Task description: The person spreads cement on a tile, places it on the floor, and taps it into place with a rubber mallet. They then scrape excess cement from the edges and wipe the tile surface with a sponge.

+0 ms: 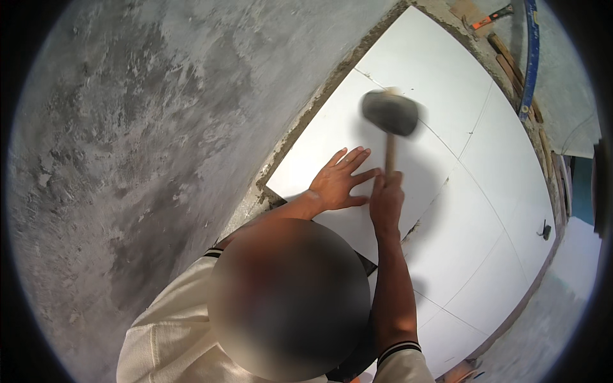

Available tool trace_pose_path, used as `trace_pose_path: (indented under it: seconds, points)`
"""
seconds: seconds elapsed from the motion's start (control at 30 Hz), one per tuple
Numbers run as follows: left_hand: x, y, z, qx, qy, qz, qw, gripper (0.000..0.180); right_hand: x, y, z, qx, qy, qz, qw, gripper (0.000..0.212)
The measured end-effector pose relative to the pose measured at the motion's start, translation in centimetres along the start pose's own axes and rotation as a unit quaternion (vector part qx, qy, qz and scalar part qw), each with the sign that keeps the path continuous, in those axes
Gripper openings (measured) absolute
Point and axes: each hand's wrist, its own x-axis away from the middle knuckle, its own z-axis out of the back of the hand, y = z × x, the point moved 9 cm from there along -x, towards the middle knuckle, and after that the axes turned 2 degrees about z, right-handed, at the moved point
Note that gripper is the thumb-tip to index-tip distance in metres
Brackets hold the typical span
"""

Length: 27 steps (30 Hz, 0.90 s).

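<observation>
My left hand lies with its fingers spread on a large white tile beside the wall. In my right hand is the wooden handle of a rubber mallet, gripped near its lower end. The mallet's black head is smeared by motion and sits over the tiles, beyond my left fingertips. Whether it touches the tile surface I cannot tell. My hands are close together, the left thumb just beside the right wrist. A large blurred round patch hides what lies below my forearms.
A rough grey wall rises on the left, with a mortar-filled gap along its foot. More white tiles spread right. Beyond them lie an orange-and-black hammer, a long blue level, wood strips and a small dark object.
</observation>
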Motion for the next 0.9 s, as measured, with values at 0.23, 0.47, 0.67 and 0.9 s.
trace_pose_path:
  seconds: [0.23, 0.47, 0.67, 0.9]
  points:
    - [-0.8, 0.2, -1.4, 0.030, 0.056, -0.019, 0.998, 0.058, 5.3, -2.6, 3.4, -0.063, 0.129, 0.073, 0.987, 0.028]
    - [-15.6, -0.9, -4.3, 0.057, 0.038, -0.031, 0.997, 0.062, 12.7, 1.1, 6.6, -0.159, 0.149, -0.023, 0.976, 0.029]
    - [-18.8, 2.1, -3.5, -0.103, 0.043, -0.041, 0.993, 0.059, 14.2, 5.9, 5.1, -0.184, 0.216, -0.092, 0.954, 0.032]
    - [-19.1, 0.9, -3.4, -0.162, 0.052, -0.039, 0.985, 0.057, 10.8, 3.5, 7.7, -0.223, 0.248, -0.036, 0.942, 0.038]
